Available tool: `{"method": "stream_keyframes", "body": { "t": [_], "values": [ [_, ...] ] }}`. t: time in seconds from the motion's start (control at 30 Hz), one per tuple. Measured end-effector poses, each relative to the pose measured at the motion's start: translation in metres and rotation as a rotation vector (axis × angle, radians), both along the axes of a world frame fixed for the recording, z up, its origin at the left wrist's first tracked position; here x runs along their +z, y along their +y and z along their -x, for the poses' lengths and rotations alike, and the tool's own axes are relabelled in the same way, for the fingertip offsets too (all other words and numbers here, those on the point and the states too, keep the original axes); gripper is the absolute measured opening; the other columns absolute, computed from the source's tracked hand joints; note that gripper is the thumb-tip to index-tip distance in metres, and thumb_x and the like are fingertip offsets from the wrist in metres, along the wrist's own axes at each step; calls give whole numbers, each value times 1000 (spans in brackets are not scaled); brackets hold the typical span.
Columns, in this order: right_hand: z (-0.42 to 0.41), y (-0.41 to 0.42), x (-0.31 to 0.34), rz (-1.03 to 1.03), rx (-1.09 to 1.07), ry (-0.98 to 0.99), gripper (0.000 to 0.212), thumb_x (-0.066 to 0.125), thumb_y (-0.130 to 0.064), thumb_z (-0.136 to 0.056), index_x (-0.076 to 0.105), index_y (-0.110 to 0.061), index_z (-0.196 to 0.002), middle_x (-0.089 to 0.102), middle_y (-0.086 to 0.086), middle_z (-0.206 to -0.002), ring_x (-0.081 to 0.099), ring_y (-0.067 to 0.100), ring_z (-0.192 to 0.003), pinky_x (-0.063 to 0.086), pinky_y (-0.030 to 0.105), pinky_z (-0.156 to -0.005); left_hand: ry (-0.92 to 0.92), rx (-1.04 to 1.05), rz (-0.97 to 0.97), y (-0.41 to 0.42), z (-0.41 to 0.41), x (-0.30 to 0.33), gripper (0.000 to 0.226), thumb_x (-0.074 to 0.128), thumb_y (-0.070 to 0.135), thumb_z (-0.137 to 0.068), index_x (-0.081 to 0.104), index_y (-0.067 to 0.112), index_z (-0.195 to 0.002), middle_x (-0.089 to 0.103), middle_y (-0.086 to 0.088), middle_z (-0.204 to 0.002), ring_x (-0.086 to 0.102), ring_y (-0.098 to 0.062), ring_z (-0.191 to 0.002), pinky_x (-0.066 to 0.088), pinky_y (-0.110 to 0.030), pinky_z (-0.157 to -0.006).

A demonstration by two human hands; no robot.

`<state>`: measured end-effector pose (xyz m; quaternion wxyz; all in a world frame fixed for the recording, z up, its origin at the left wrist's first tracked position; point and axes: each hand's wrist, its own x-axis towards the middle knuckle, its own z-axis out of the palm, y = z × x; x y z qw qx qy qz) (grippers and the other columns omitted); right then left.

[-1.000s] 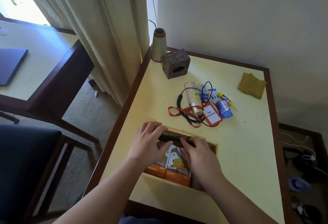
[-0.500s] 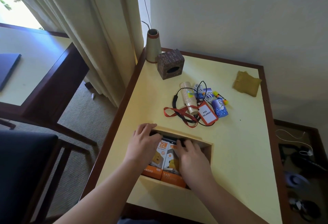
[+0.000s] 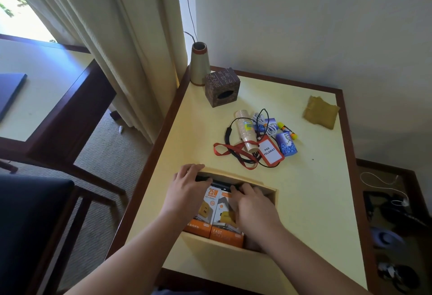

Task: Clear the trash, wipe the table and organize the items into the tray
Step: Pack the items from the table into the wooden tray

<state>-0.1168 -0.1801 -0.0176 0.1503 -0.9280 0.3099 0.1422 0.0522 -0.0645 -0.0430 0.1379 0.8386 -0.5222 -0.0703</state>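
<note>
**Fingers pressing a black item into the tray**

Fingers (image 3: pixel 198 177) of both hands are curling flat over a slim black item (image 3: pixel 221 183) at the far end of the tray (image 3: pixel 217 244), pressing on it rather than wrapping round it; how firmly they are gripping cannot be told.

Filling the right and centre of the frame, a pale yellow table (image 3: pixel 311 212) with a dark wood rim is standing against a white wall (image 3: pixel 304 18). Cream curtains (image 3: pixel 112 37) are hanging at upper left, with carpet (image 3: pixel 109 152) lying below them.

Reaching in from the bottom edge, the left hand (image 3: pixel 187 189) is lying palm down over the tray's far left corner, and the right hand (image 3: pixel 252 208) is covering two orange charger boxes (image 3: pixel 216 222) sitting side by side inside it.

At upper centre, a lanyard badge (image 3: pixel 270 150), stacked paper cups (image 3: pixel 245 129) and a blue soap packet (image 3: pixel 286 143) are lying clustered.
</note>
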Motion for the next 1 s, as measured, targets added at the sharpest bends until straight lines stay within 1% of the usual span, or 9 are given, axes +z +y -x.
{"method": "stream_keyframes", "body": {
  "t": [0.13,0.23,0.3,0.43,0.53,0.6,0.73,0.9,1.0],
  "values": [
    [-4,-18,15,-75,-121,-165,29,53,-36,-103,66,-30,-127,66,-13,-106,62,6,-91,54,24,-73,16,-19,53,3,-2,-3,17,85,19,-84,82,28,-99,61,-9,-142,46,-38,-139,56,-56,-99],
    [-8,-38,29,-66,-240,-333,20,55,-30,-103,71,-28,-114,65,-15,-78,58,0,-59,44,17,-50,22,-13,103,3,-2,-7,13,81,22,-89,82,25,-102,61,-7,-142,47,-35,-138,54,-56,-102],
    [-11,-56,33,-30,-338,-430,21,57,-27,-102,74,-26,-114,66,-16,-74,55,0,-51,35,15,-47,22,-15,150,3,-1,-10,16,76,25,-94,79,24,-110,61,-6,-142,48,-33,-138,53,-55,-104],
    [-19,-102,16,-21,-484,-374,20,60,-23,-99,73,-21,-114,73,-6,-89,61,7,-65,38,24,-52,68,20,173,2,-2,-11,28,66,38,-101,63,25,-126,59,-5,-145,49,-30,-140,50,-52,-109],
    [-21,-132,-11,-16,-537,-207,32,64,-26,-95,65,-18,-126,70,5,-113,65,24,-92,44,31,-64,73,37,149,2,-2,-12,40,59,43,-104,54,27,-141,58,-3,-148,48,-28,-141,48,-50,-111],
    [-20,-146,-30,2,-534,-86,40,68,-30,-93,61,-14,-128,65,11,-117,64,32,-102,50,36,-71,77,36,112,2,-2,-12,43,53,45,-107,54,28,-146,58,-1,-149,46,-27,-143,47,-50,-112],
    [-15,-160,-61,42,-525,-1,43,71,-40,-89,62,-13,-121,61,13,-117,64,35,-99,58,44,-81,100,38,75,3,-4,-13,40,46,44,-109,58,29,-143,58,1,-148,44,-25,-143,44,-49,-114],
    [-18,-163,-74,55,-604,-16,55,69,-49,-93,59,-4,-123,51,21,-126,60,39,-105,53,44,-86,150,44,26,2,-4,-10,42,41,46,-110,54,32,-147,53,4,-153,37,-22,-148,36,-46,-119],
    [-21,-166,-76,61,-631,-25,62,73,-51,-88,60,-2,-123,50,23,-127,56,40,-112,54,45,-88,167,47,5,2,-5,-8,43,38,47,-111,52,33,-149,51,5,-154,34,-20,-149,34,-45,-121]
  ]
}}
